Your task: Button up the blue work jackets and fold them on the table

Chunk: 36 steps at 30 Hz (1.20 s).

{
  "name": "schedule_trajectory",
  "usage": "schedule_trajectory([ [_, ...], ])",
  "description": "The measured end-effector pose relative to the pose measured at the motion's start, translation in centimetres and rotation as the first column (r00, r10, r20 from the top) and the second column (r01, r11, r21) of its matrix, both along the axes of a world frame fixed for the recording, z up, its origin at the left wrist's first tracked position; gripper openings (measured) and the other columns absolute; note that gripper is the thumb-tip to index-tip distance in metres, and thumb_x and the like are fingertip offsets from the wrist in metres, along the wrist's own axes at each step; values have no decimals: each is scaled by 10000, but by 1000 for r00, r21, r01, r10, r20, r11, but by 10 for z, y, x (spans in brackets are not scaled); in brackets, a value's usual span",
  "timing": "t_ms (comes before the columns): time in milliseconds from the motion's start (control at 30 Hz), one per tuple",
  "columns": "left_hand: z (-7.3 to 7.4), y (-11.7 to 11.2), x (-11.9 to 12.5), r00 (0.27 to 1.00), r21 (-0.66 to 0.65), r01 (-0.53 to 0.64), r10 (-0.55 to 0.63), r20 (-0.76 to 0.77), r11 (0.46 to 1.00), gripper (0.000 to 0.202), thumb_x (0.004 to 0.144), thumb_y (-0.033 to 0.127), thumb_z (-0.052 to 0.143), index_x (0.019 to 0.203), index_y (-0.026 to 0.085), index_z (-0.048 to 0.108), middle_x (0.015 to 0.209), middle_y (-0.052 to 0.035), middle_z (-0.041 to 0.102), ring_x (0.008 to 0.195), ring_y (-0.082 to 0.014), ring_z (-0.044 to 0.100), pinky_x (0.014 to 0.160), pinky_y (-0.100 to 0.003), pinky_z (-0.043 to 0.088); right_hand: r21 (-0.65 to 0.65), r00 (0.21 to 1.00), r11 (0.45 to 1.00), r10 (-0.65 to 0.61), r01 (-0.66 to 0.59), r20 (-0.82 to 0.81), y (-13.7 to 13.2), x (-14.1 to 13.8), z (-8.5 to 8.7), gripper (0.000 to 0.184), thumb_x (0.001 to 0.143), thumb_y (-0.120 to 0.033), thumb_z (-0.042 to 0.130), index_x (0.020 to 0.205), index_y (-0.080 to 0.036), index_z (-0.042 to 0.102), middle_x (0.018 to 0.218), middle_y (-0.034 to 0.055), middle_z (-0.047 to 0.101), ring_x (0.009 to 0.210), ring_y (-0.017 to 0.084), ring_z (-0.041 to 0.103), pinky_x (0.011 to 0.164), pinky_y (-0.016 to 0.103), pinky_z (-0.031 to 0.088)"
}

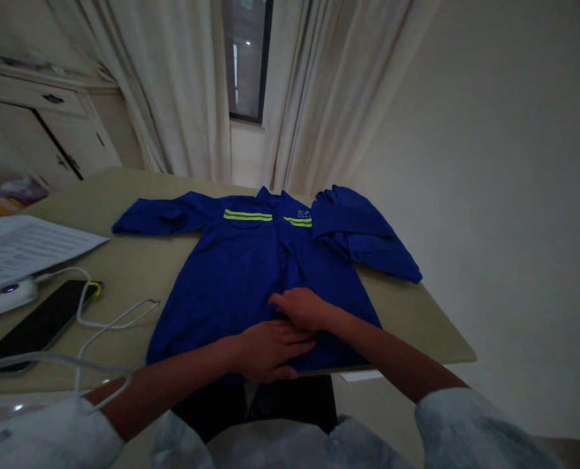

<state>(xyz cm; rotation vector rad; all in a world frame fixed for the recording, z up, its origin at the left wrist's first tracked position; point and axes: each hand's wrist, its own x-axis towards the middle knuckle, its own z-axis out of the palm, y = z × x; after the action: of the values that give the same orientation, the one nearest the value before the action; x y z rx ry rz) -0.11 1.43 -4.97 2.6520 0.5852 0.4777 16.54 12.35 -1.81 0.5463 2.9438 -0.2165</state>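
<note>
A blue work jacket (pixel 221 267) with yellow-green stripes across the chest lies spread on the table, collar at the far side. One sleeve stretches out to the left. My left hand (pixel 273 348) rests flat on the lower front of the jacket near the table's edge, fingers extended. Just beyond it, my right hand (pixel 305 309) has its fingers curled at the jacket's front opening, pinching the cloth there. A folded bundle of the same blue cloth (pixel 363 228) covers the jacket's right shoulder; whether it is a separate garment I cannot tell.
On the left of the table (pixel 441 332) are a printed sheet (pixel 30 244), a black phone (pixel 40 322), a white device (pixel 9 296) and a looping white cable (pixel 89 324). Curtains (pixel 182 85) hang behind the table, and a wall (pixel 505 195) stands to the right.
</note>
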Motion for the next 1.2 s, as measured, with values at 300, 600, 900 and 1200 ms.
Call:
schedule_trajectory([
  [300, -9, -3, 5, 999, 50, -27, 26, 22, 998, 643, 1060, 449, 448, 1634, 164, 382, 1643, -150, 436, 1545, -282, 388, 1288, -455, 300, -33, 997, 998, -57, 55, -44, -1, -2, -4, 273, 1080, -237, 473, 1323, -232, 599, 961, 57, 686, 851, 183, 643, 767, 270, 441],
  [600, -7, -4, 4, 1000, 85, -23, 25, -18, 996, 643, 1065, 457, 434, 1618, 131, 399, 1627, -174, 459, 1529, -298, 410, 1278, -459, 305, 27, 991, 996, -86, 89, -103, -7, -1, -21, 267, 1105, -363, 470, 1292, -258, 628, 902, 42, 695, 819, 188, 644, 742, 275, 443],
  [900, -9, -5, 7, 998, 104, -46, 50, -43, 994, 627, 1069, 443, 437, 1618, 142, 396, 1616, -169, 479, 1527, -287, 414, 1269, -442, 308, -181, 948, 975, -171, 125, -268, -7, 0, -23, 203, 1090, -252, 504, 1249, -224, 628, 1021, 54, 697, 918, 179, 637, 864, 284, 483],
  [1200, -8, -5, 8, 998, 114, -50, 53, -25, 992, 617, 1064, 441, 440, 1607, 148, 414, 1581, -168, 524, 1490, -287, 464, 1247, -441, 336, -142, 944, 975, -203, 170, -259, -10, 0, -27, 173, 1084, -237, 510, 1206, -219, 631, 986, 53, 703, 902, 189, 646, 852, 297, 484],
])
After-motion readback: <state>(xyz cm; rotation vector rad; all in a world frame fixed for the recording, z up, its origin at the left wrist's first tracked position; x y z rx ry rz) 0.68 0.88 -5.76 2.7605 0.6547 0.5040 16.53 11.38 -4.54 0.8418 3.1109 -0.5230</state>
